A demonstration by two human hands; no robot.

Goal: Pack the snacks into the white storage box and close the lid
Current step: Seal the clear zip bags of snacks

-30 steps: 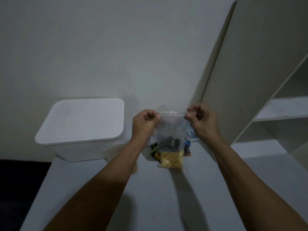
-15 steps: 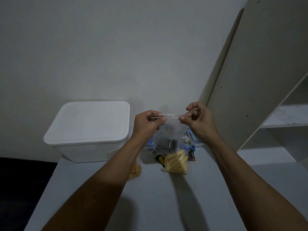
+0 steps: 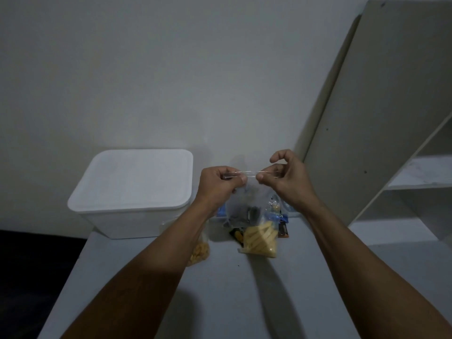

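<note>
Two bare forearms are extended from the bottom edge over the pale table (image 3: 269,302), converging toward its far half. The left hand (image 3: 215,184) is raised above the table with its fingers curled, and the top strip of a clear zip bag (image 3: 254,216) is pinched between its thumb and forefinger. The right hand (image 3: 288,179) is held at the same height, close beside it; the same strip is pinched between its thumb and forefinger, while the remaining fingers are arched upward and left loose. The strip is stretched level between the two hands, and only a short length of it is left showing.

The bag is hung from that strip, its lower end down near the table; whether it rests there cannot be told. Pale yellow stick-shaped snacks (image 3: 260,239) are gathered at its bottom, and the upper part is seen to be transparent and creased. Behind it, small dark, orange and blue wrappers (image 3: 283,228) are lying on the table, blurred. A second clear bag of yellow snack pieces (image 3: 199,250) is partly hidden under the left forearm.

Farther back and to the left, the white storage box (image 3: 127,223) is set at the table's rear corner, with its lid (image 3: 137,177) seated flat on top. A white shelf unit (image 3: 420,172) is placed to the right, against the plain wall.
</note>
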